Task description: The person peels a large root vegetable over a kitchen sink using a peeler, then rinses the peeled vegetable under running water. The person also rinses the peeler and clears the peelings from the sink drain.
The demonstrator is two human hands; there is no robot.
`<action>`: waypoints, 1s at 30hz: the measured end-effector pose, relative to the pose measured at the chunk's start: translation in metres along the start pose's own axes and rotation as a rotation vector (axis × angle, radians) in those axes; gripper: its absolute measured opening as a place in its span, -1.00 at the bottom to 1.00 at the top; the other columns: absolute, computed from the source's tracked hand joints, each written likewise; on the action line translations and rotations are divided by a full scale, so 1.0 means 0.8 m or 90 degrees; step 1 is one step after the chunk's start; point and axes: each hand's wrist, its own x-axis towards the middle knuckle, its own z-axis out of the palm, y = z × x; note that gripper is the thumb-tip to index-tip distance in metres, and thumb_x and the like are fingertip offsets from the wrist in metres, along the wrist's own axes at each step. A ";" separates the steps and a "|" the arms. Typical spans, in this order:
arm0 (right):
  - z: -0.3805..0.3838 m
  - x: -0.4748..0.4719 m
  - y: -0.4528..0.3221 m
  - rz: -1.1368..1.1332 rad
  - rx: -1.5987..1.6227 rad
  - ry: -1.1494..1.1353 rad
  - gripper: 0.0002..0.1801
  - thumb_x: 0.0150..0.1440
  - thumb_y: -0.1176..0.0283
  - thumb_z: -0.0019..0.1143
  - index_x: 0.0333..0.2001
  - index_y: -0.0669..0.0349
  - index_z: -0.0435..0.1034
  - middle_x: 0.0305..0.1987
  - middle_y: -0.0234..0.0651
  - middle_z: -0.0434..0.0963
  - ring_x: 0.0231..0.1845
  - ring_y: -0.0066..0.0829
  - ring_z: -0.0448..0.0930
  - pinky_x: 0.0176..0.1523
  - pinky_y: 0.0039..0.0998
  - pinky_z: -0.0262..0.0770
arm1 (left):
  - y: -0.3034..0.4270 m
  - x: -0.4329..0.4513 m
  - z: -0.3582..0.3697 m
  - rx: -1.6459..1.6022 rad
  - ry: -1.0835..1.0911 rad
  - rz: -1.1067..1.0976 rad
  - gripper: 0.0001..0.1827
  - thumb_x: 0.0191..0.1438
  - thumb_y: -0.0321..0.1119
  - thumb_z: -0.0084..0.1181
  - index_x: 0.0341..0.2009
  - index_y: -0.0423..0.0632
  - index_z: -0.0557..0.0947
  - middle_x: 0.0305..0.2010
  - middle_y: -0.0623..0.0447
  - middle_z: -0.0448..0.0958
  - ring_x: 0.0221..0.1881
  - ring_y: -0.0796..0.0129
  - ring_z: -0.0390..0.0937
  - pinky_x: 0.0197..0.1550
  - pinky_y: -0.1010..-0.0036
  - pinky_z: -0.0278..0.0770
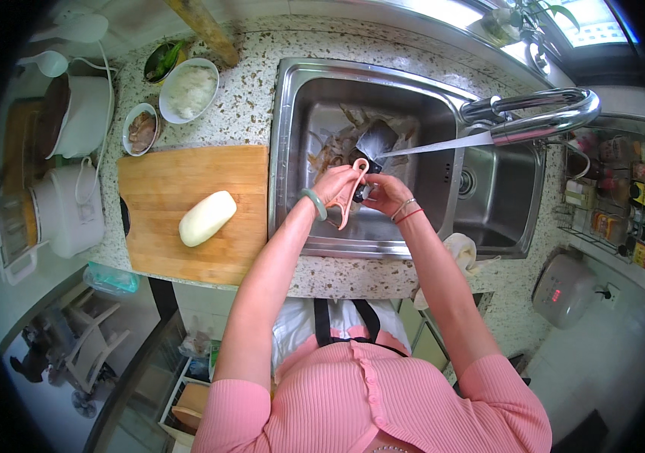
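Observation:
Over the steel sink [311, 107], my left hand [336, 184] is closed on a pink plastic peeler [349, 195]. My right hand [389, 194] is beside it, its fingers on a small dark thing too hidden to name. Water runs from the chrome faucet [549, 124] onto a dark object, perhaps a knife or cleaver blade [376, 139], just beyond my hands. Brown peelings [322, 150] lie on the sink floor around it. To the left, a peeled pale vegetable [207, 218] rests on the wooden cutting board [152, 243].
Behind the board stand a bowl of white shreds [189, 90], a small bowl of meat pieces [141, 133] and a dark bowl with green peppers [164, 61]. A smaller basin [498, 192] adjoins the sink at right, with a cloth [461, 252] at its front edge.

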 end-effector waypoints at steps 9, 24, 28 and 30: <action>-0.036 0.009 0.016 0.043 0.065 -0.029 -0.83 0.03 0.18 0.21 -0.46 -0.12 0.37 -0.29 -0.46 0.41 -0.21 -0.40 0.40 0.00 0.06 0.35 | -0.007 -0.049 0.053 0.394 0.155 0.239 -0.67 0.21 -0.09 0.05 -0.24 -0.12 0.62 -0.35 0.14 0.51 -0.32 0.54 0.41 -0.23 0.60 0.37; -0.001 -0.040 -0.055 -0.278 -0.534 0.188 -0.66 0.03 0.23 0.16 -0.42 0.38 0.47 -0.48 -0.23 0.58 -0.51 -0.37 0.65 -0.36 -0.32 0.56 | 0.008 -0.061 0.033 -0.158 0.179 0.031 -0.50 0.25 0.12 -0.13 -0.08 -0.09 0.40 -0.27 -0.11 0.58 -0.52 0.28 0.56 -0.49 0.43 0.54; 0.031 -0.089 -0.054 -0.402 -0.955 0.364 -0.68 0.02 0.23 0.17 -0.48 0.33 0.47 -0.44 -0.10 0.60 -0.41 -0.10 0.63 -0.30 -0.22 0.56 | 0.001 -0.032 0.050 -0.221 0.228 -0.040 -0.37 0.06 0.28 0.07 -0.13 -0.06 0.46 -0.38 0.05 0.52 -0.69 0.52 0.30 -0.68 0.59 0.24; 0.030 -0.092 -0.039 -0.500 -1.088 0.404 -0.72 0.06 0.21 0.14 -0.34 0.23 0.43 -0.44 -0.10 0.59 -0.41 -0.08 0.62 -0.35 -0.17 0.55 | 0.004 -0.024 0.067 -0.213 0.233 -0.067 -0.39 -0.10 0.30 0.25 -0.22 0.04 0.52 -0.45 0.18 0.47 -0.73 0.62 0.12 -0.70 0.64 0.07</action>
